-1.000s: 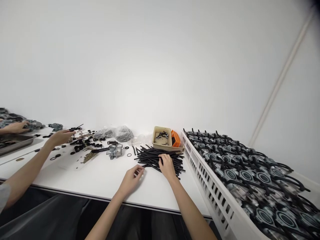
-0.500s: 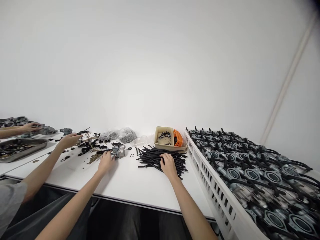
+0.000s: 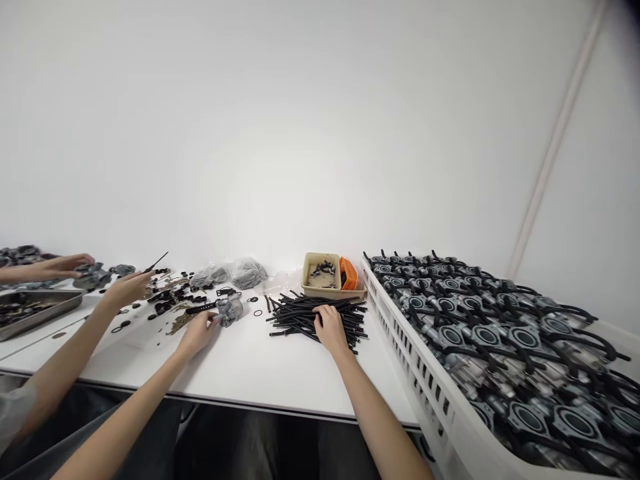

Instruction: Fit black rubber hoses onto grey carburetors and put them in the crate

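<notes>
My left hand [image 3: 199, 332] has its fingers bent against the near left side of a grey metal carburetor [image 3: 230, 311] on the white table. A black ridged strip [image 3: 201, 308] extends left from the carburetor. My right hand [image 3: 331, 329] lies on a loose pile of short black rubber hoses [image 3: 295, 313]. Its fingers curl down among the hoses, and the fingertips are partly hidden. A thin black ring [image 3: 257, 313] rests between the carburetor and the hoses.
At right stands a white crate [image 3: 400, 347] full of carburetors with black hoses. Behind the hoses sit a beige tray [image 3: 321, 291] and an orange basket [image 3: 349, 275]. Small brass and black parts lie at left. A co-worker's hand [image 3: 129, 288] holds a thin dark tool beside a metal tray [image 3: 70, 303].
The view has swung slightly right. The carburetor has turned and come a little nearer, with my left hand lower at its side. My right hand stays on the hoses.
</notes>
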A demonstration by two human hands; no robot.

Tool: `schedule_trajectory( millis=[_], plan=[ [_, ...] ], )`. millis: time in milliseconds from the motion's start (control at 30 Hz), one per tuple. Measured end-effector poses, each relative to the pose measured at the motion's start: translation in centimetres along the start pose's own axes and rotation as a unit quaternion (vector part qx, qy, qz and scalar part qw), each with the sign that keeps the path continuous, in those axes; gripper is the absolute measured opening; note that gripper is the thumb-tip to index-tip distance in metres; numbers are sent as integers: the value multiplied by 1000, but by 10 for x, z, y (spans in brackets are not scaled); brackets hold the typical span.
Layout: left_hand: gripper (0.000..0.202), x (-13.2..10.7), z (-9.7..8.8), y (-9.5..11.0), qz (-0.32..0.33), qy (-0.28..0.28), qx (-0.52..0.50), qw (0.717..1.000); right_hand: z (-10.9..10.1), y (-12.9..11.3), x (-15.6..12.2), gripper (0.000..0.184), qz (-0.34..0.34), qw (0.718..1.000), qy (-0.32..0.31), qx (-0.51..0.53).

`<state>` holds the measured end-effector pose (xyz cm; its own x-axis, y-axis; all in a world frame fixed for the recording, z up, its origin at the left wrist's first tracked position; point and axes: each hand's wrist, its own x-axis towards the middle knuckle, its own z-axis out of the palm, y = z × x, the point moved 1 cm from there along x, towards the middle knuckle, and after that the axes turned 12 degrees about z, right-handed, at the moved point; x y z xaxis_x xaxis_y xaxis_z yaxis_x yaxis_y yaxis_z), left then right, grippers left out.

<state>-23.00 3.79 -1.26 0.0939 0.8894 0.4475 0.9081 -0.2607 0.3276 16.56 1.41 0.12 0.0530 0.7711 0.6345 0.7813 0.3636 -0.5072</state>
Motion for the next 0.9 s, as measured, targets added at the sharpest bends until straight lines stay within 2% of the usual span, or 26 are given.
schedule_trajectory(
  millis=[133,267,467,900],
  plan=[
    [45,-14,10,6,11,2,54,999,-1,-1,0,22,4,1000,-2,9],
    [50,-21,11,12,-2,-1,105,995,-1,-1,-1,22,4,1000,-4,9],
    [54,-19,4,25,-35,-32,137,989,-1,0,-1,23,6,1000,-8,13],
    [60,-20,2,31,-50,-59,157,984,4,-2,-6,25,-4,999,-5,-47]
  ],
)
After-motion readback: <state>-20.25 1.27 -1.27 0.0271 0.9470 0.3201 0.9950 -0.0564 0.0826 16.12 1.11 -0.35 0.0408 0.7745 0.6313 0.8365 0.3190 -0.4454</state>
